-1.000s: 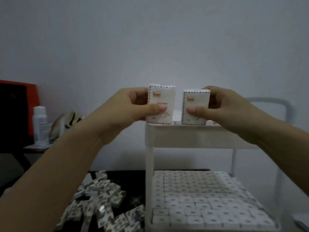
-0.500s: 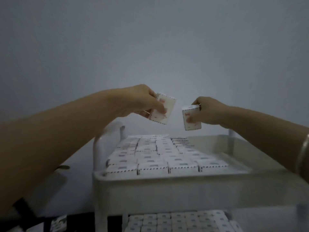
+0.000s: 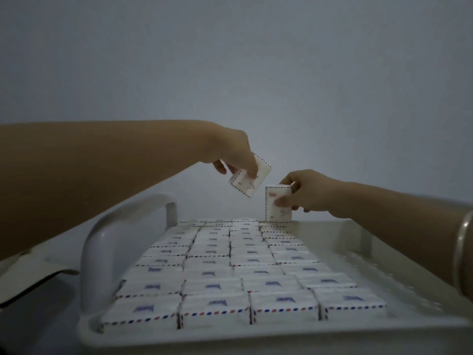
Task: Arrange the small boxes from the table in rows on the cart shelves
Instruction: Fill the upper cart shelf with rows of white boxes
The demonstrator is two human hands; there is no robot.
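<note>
Boxes cover most of the cart's top shelf point(image 3: 256, 336) already: rows of boxes point(image 3: 230, 272) lying flat, four across, running from the near rim to the far edge. The right hand point(image 3: 309, 193) has its grip clamped on an upright box point(image 3: 277, 210), thumb in front and fingers behind. The box's bottom is touching down at the far edge, at the end of the rightmost column. The left hand point(image 3: 231, 155) pinches a tilted box point(image 3: 252, 180) in the air, just beside and above the other one, over the far end of the rows.

What I'd worry about: that upright box stands on end right by the far rim, so if it's let go like that it could tip off the back or flop across its neighbours. The two held boxes are also close together, so a careless swing from the left could knock the right one. And with a reach that long, a forearm dropping low could shove the neat rows out of line.

Other stuff: the cart's curved handle point(image 3: 102, 242) sticks up at the left side, right under the left forearm, so that's the one thing in the way. There's a bangle point(image 3: 463, 249) on the right wrist and a plain wall point(image 3: 230, 73) behind.
</note>
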